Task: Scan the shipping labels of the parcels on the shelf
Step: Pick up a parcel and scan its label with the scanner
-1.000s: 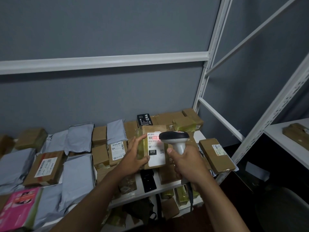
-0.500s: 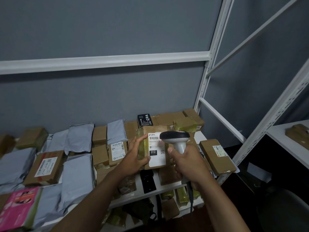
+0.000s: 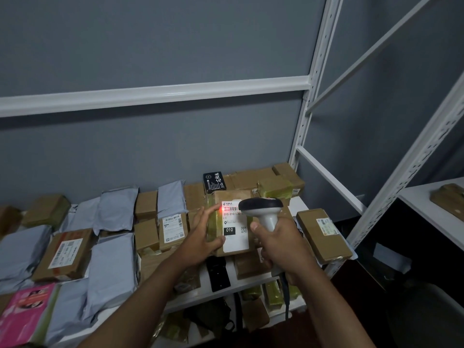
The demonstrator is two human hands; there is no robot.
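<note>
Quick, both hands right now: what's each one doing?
Left hand: holds the brown parcel by its left edge.
Right hand: grips the scanner handle.

Single head-worn wide-angle view, facing forward and down; shelf (image 3: 251, 285) close below, grey wall (image 3: 150, 46) filling upper frame.

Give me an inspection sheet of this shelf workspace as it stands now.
Surface: white shelf, mostly covered by parcels.
Job's things: cardboard parcel tilted up, its shipping label facing the camera, red scan light on the barcode; barcode scanner aimed at it.
Clutter: grey mailer bags, labelled cardboard boxes, a black box, a pink packet.
Grippers: left hand holds the parcel's left edge; right hand grips the scanner handle.
Cables: scanner cord hangs below the right hand.
Surroundings: grey wall, white rack uprights, lower shelf with more parcels.
</note>
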